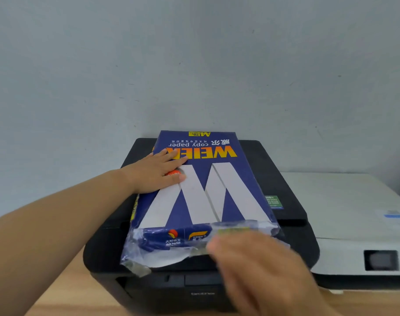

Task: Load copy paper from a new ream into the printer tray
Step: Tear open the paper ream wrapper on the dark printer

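Observation:
A blue ream of copy paper with a big white W lies flat on top of the black printer. Its near end wrapper is torn open and crumpled, with white paper showing underneath. My left hand rests flat on the ream's left side, fingers spread. My right hand is blurred at the ream's near right end, fingers against the torn wrapper; whether it grips the wrapper is unclear. The printer's front panel faces me and looks closed.
A second, white and grey machine stands right beside the black printer. Both sit on a light wooden table against a pale grey wall.

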`<state>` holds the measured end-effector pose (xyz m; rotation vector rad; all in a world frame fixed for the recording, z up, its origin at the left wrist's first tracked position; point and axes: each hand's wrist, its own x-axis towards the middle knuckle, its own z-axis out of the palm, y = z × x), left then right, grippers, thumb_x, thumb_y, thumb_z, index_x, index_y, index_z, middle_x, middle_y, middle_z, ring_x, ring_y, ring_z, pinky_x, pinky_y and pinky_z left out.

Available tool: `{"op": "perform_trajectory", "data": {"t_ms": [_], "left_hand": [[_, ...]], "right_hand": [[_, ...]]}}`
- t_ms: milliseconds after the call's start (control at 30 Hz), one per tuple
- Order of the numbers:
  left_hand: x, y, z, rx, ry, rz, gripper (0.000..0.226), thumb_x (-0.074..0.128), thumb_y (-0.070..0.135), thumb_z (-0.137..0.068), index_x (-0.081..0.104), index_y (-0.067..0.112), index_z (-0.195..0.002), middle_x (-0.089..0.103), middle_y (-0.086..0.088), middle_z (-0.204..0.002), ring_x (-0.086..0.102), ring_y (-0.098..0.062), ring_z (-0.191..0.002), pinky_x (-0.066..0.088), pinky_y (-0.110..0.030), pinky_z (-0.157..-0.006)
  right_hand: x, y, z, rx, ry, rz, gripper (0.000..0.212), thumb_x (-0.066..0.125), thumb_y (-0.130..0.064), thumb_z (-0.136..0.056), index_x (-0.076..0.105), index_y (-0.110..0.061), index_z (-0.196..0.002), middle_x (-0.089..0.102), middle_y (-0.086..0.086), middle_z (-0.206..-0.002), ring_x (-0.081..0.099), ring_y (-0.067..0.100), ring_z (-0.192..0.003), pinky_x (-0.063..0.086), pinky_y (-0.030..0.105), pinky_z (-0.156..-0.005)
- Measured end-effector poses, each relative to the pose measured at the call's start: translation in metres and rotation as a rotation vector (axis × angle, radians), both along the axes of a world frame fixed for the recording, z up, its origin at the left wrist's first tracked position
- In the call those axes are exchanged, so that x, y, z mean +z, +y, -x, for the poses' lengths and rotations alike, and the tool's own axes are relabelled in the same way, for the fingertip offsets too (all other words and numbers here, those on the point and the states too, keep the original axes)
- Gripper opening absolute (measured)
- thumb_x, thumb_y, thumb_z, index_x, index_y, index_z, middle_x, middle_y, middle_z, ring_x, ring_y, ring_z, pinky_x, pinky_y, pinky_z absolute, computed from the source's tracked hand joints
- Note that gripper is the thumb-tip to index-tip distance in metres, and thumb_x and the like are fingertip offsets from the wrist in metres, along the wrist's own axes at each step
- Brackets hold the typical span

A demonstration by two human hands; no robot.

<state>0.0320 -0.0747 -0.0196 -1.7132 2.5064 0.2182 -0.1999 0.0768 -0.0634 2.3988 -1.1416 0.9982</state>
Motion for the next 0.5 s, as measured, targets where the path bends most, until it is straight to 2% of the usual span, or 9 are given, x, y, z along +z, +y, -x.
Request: {"op": "perform_trajectory", "data": {"t_ms": [33,100,133,167,233,300,400,500], "left_hand": [[0.000,0.000,0.000,0.004,0.001,0.000,0.060,0.022,0.053,-0.093,-0.001,0.035,-0.145,-0.009,0.004,-0.158,-0.012,-0.017,-0.145,-0.004,-0.039,-0.117],[0.000,0.000,0.001,0.009,-0.002,-0.001,0.060,0.022,0.053,-0.093,-0.001,0.035,-0.145,-0.009,0.004,-0.158,-0.011,-0.017,-0.145,-0.004,-0.039,-0.117],[0.000,0.000,0.001,0.012,-0.006,-0.001,0.060,0.021,0.053,-0.092,-0.001,0.035,-0.145,-0.009,0.004,-0.158,-0.011,-0.017,-0.145,-0.004,-0.039,-0.117],[0.001,0.000,0.001,0.016,-0.009,-0.002,0.060,0.020,0.054,-0.092,-0.001,0.035,-0.145,-0.009,0.004,-0.158,-0.011,-0.017,-0.145,-0.004,-0.038,-0.117],[0.001,0.001,0.002,0.026,-0.011,-0.003,0.062,0.019,0.056,-0.090,0.000,0.036,-0.145,-0.009,0.004,-0.158,-0.011,-0.016,-0.145,-0.003,-0.038,-0.117],[0.001,0.002,0.002,0.038,-0.003,-0.004,0.061,0.022,0.055,-0.091,0.001,0.035,-0.145,-0.009,0.004,-0.158,-0.010,-0.016,-0.145,-0.002,-0.039,-0.118],[0.002,0.005,0.003,0.052,0.000,0.021,0.061,0.025,0.055,-0.091,0.004,0.035,-0.145,-0.005,0.005,-0.158,-0.007,-0.015,-0.145,0.001,-0.037,-0.118],[0.004,0.012,0.004,0.080,0.002,0.077,0.060,0.027,0.055,-0.091,0.010,0.035,-0.145,0.002,0.009,-0.158,0.000,-0.012,-0.146,0.010,-0.035,-0.117]], "right_hand": [[0.003,-0.001,0.006,0.019,-0.030,-0.027,0.060,0.008,-0.037,-0.100,0.066,-0.022,-0.106,0.074,-0.007,-0.096,0.068,0.007,-0.086,0.057,0.026,-0.074],[0.008,-0.002,0.016,-0.010,0.002,-0.043,0.045,0.027,-0.036,-0.099,0.070,-0.024,-0.091,0.073,-0.010,-0.083,0.067,0.006,-0.073,0.052,0.017,-0.065],[0.013,-0.001,0.019,-0.048,0.068,-0.038,0.030,0.042,-0.032,-0.093,0.070,-0.027,-0.085,0.071,-0.012,-0.075,0.066,0.005,-0.064,0.051,0.015,-0.057],[0.010,-0.001,0.022,-0.081,0.137,-0.042,0.013,0.057,-0.030,-0.078,0.070,-0.030,-0.079,0.070,-0.013,-0.067,0.064,0.005,-0.055,0.049,0.016,-0.048],[-0.001,-0.002,0.023,-0.120,0.241,-0.090,0.021,0.069,-0.030,-0.051,0.070,-0.031,-0.073,0.066,-0.013,-0.058,0.059,0.005,-0.043,0.043,0.017,-0.037],[-0.008,-0.005,0.027,-0.141,0.283,-0.101,0.030,0.082,-0.030,-0.046,0.069,-0.030,-0.073,0.065,-0.011,-0.057,0.057,0.006,-0.041,0.042,0.018,-0.035],[-0.006,-0.007,0.029,-0.126,0.291,-0.038,0.035,0.087,-0.040,-0.051,0.068,-0.027,-0.078,0.068,-0.008,-0.067,0.063,0.011,-0.054,0.049,0.022,-0.044],[0.000,-0.011,0.029,-0.123,0.317,0.024,0.030,0.074,-0.048,-0.063,0.065,-0.025,-0.080,0.067,-0.004,-0.077,0.062,0.013,-0.068,0.049,0.022,-0.055]]}}
